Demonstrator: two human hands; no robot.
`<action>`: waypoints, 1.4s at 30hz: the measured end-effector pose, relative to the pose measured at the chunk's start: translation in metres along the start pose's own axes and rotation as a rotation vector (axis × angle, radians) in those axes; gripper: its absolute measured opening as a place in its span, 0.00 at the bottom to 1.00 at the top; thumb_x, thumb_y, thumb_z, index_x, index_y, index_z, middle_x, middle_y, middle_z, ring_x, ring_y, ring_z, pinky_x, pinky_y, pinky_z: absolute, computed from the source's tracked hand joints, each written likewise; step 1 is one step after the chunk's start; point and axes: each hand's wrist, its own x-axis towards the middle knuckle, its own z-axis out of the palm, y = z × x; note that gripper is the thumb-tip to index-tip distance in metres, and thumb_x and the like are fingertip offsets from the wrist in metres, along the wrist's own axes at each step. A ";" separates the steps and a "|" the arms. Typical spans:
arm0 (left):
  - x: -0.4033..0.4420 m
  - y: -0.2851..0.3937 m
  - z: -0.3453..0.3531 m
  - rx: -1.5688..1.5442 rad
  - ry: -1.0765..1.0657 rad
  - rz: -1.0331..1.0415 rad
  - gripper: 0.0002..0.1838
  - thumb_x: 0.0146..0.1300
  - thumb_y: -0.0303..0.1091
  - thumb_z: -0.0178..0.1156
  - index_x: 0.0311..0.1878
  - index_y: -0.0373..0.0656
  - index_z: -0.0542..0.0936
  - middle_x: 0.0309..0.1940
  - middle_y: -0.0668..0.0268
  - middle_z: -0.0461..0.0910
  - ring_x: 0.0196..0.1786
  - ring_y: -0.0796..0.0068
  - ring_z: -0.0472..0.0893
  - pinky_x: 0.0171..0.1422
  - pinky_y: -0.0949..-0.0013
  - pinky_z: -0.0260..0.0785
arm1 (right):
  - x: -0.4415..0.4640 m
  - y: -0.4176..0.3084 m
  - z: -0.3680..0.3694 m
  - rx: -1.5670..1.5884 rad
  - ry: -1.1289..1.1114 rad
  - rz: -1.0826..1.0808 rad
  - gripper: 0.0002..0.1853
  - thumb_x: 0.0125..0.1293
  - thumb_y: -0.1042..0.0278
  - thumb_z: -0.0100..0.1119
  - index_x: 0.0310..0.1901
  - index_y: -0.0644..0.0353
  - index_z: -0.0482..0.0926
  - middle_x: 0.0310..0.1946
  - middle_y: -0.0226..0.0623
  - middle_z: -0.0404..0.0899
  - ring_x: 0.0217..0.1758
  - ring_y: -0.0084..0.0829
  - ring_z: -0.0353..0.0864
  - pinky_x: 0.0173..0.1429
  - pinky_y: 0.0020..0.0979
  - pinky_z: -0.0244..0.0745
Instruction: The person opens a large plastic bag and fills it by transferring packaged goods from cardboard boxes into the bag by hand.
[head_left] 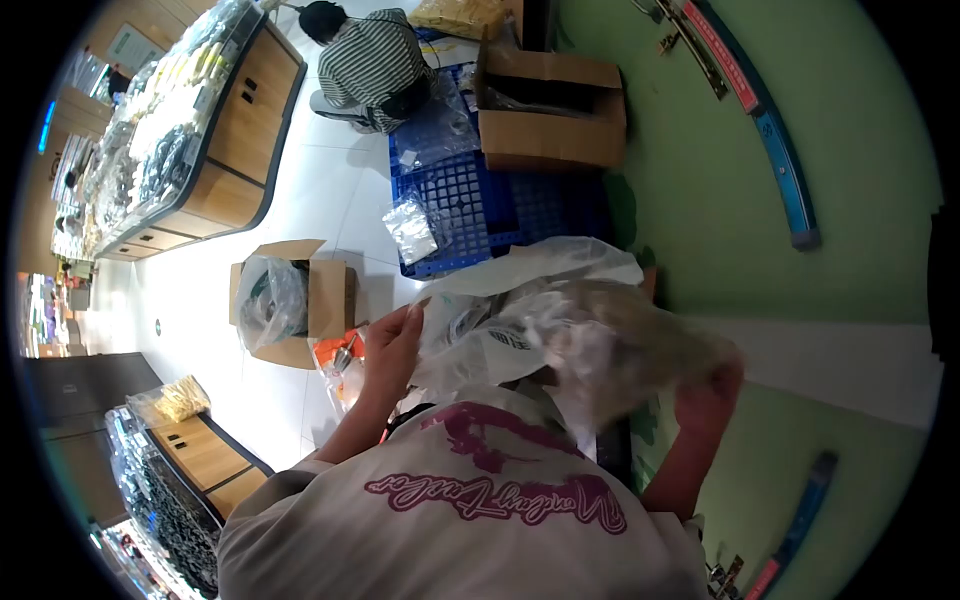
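My left hand (393, 345) is closed in a pinch on the edge of a large white plastic bag (470, 345), which has dark printing on it and spreads in front of my chest. On the other side, my right hand (708, 395) is closed on a clear plastic bag (610, 350) of brownish contents, smeared by motion. The clear bag is beside and partly over the white bag. Whether it is inside the white bag's mouth I cannot tell, nor what its contents are.
Ahead are a blue plastic pallet (450, 205) and an open cardboard box (550, 140), with a person in a striped top (375, 65) crouching nearby. Another open carton (330, 300) stands on the floor at left. Display counters (230, 140) line the left; a green wall (700, 170) is at right.
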 end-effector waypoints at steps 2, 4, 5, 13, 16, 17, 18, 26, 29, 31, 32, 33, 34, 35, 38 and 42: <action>-0.004 0.008 -0.007 -0.004 -0.030 -0.013 0.16 0.67 0.38 0.53 0.26 0.40 0.77 0.17 0.82 0.62 0.21 0.92 0.56 0.24 0.79 0.48 | 0.014 -0.010 0.047 0.079 -0.088 0.218 0.08 0.54 0.79 0.63 0.36 0.66 0.76 0.38 0.35 0.78 0.42 0.26 0.78 0.44 0.29 0.77; -0.007 0.016 -0.012 -0.001 -0.044 0.034 0.18 0.67 0.38 0.53 0.21 0.41 0.72 0.15 0.82 0.60 0.21 0.92 0.55 0.23 0.78 0.47 | 0.027 0.002 0.088 0.024 -0.276 0.327 0.05 0.56 0.80 0.61 0.34 0.66 0.76 0.35 0.33 0.79 0.42 0.23 0.77 0.41 0.27 0.76; -0.009 0.019 -0.016 -0.009 -0.039 0.037 0.18 0.67 0.38 0.53 0.21 0.41 0.72 0.15 0.82 0.60 0.21 0.92 0.55 0.23 0.78 0.47 | 0.026 0.023 0.102 -0.118 -0.338 0.245 0.06 0.55 0.80 0.61 0.35 0.65 0.76 0.35 0.34 0.78 0.41 0.26 0.78 0.42 0.28 0.76; -0.023 0.033 -0.026 0.015 -0.129 0.072 0.16 0.68 0.40 0.52 0.35 0.36 0.80 0.17 0.81 0.65 0.22 0.92 0.58 0.24 0.79 0.50 | 0.011 0.154 0.196 -0.923 -0.825 -0.170 0.12 0.61 0.72 0.46 0.44 0.63 0.75 0.47 0.46 0.75 0.52 0.49 0.72 0.55 0.40 0.68; -0.025 0.029 -0.023 0.055 -0.155 0.118 0.16 0.68 0.39 0.52 0.41 0.35 0.81 0.18 0.81 0.67 0.22 0.92 0.60 0.24 0.80 0.52 | 0.028 0.182 0.213 -0.960 -0.822 -0.296 0.15 0.63 0.71 0.43 0.49 0.63 0.72 0.51 0.48 0.72 0.55 0.48 0.70 0.56 0.41 0.67; -0.025 0.029 -0.025 0.052 -0.159 0.137 0.16 0.68 0.39 0.51 0.41 0.35 0.80 0.18 0.81 0.67 0.22 0.92 0.60 0.24 0.80 0.51 | 0.035 0.187 0.219 -0.971 -0.869 -0.328 0.16 0.63 0.71 0.43 0.51 0.63 0.71 0.52 0.48 0.71 0.56 0.49 0.69 0.57 0.41 0.67; -0.025 0.031 -0.027 0.095 -0.145 0.111 0.15 0.68 0.39 0.51 0.40 0.36 0.81 0.18 0.81 0.67 0.22 0.92 0.60 0.24 0.79 0.51 | 0.038 0.187 0.224 -0.941 -0.884 -0.322 0.15 0.62 0.71 0.43 0.49 0.62 0.73 0.50 0.49 0.73 0.54 0.49 0.71 0.55 0.42 0.68; -0.014 0.007 -0.042 0.093 -0.086 0.108 0.15 0.67 0.38 0.52 0.39 0.36 0.81 0.17 0.81 0.64 0.22 0.92 0.58 0.23 0.78 0.49 | -0.004 0.215 0.218 -1.234 -0.990 -0.051 0.11 0.57 0.66 0.53 0.38 0.63 0.79 0.38 0.50 0.78 0.42 0.46 0.78 0.46 0.41 0.74; -0.011 0.007 -0.042 0.033 -0.060 0.061 0.14 0.67 0.37 0.52 0.44 0.37 0.81 0.17 0.82 0.62 0.22 0.91 0.57 0.24 0.78 0.48 | -0.008 0.181 0.208 -1.335 -1.169 0.141 0.12 0.58 0.62 0.56 0.35 0.62 0.81 0.37 0.48 0.79 0.39 0.44 0.79 0.44 0.40 0.74; -0.003 -0.004 -0.046 0.124 0.028 0.038 0.15 0.66 0.36 0.52 0.50 0.38 0.79 0.17 0.82 0.61 0.22 0.91 0.56 0.24 0.77 0.47 | -0.009 0.165 0.199 -1.313 -1.206 0.229 0.13 0.59 0.61 0.56 0.36 0.63 0.81 0.37 0.47 0.80 0.39 0.44 0.79 0.44 0.39 0.74; 0.001 -0.013 -0.049 0.084 0.017 0.005 0.16 0.66 0.35 0.52 0.54 0.39 0.77 0.20 0.80 0.67 0.23 0.91 0.59 0.26 0.80 0.51 | -0.014 0.157 0.191 -1.217 -1.177 0.229 0.14 0.59 0.60 0.57 0.36 0.62 0.81 0.36 0.47 0.80 0.38 0.43 0.80 0.44 0.38 0.74; 0.007 -0.022 -0.051 0.089 0.005 0.002 0.16 0.66 0.35 0.52 0.54 0.39 0.77 0.20 0.80 0.67 0.23 0.91 0.59 0.26 0.80 0.51 | -0.017 0.147 0.183 -1.122 -1.146 0.231 0.15 0.59 0.58 0.57 0.37 0.62 0.81 0.36 0.46 0.81 0.38 0.41 0.80 0.43 0.37 0.74; 0.011 -0.031 -0.053 0.071 0.035 0.022 0.16 0.66 0.35 0.53 0.53 0.38 0.77 0.25 0.78 0.72 0.26 0.91 0.62 0.29 0.81 0.54 | -0.018 0.129 0.175 -1.118 -1.140 0.249 0.15 0.59 0.58 0.57 0.37 0.62 0.81 0.36 0.46 0.81 0.38 0.41 0.80 0.43 0.37 0.74; 0.013 -0.036 -0.054 0.055 0.065 0.039 0.16 0.66 0.35 0.53 0.53 0.38 0.77 0.29 0.76 0.77 0.28 0.91 0.65 0.32 0.83 0.58 | -0.020 0.105 0.166 -0.910 -1.088 0.317 0.16 0.59 0.58 0.57 0.36 0.65 0.81 0.34 0.47 0.80 0.37 0.42 0.80 0.43 0.34 0.74; 0.018 -0.031 -0.059 0.065 0.104 -0.062 0.16 0.66 0.35 0.53 0.53 0.36 0.77 0.42 0.68 0.81 0.36 0.88 0.72 0.41 0.81 0.65 | -0.023 0.059 0.131 -0.560 -0.989 0.472 0.18 0.60 0.57 0.56 0.34 0.68 0.80 0.31 0.46 0.80 0.36 0.39 0.79 0.43 0.30 0.73; 0.028 -0.025 -0.068 0.103 0.171 -0.070 0.14 0.66 0.35 0.53 0.48 0.37 0.80 0.33 0.70 0.79 0.32 0.86 0.72 0.37 0.80 0.64 | -0.027 0.053 0.043 0.097 -0.973 0.649 0.18 0.64 0.59 0.52 0.36 0.68 0.81 0.34 0.41 0.82 0.37 0.31 0.81 0.42 0.28 0.75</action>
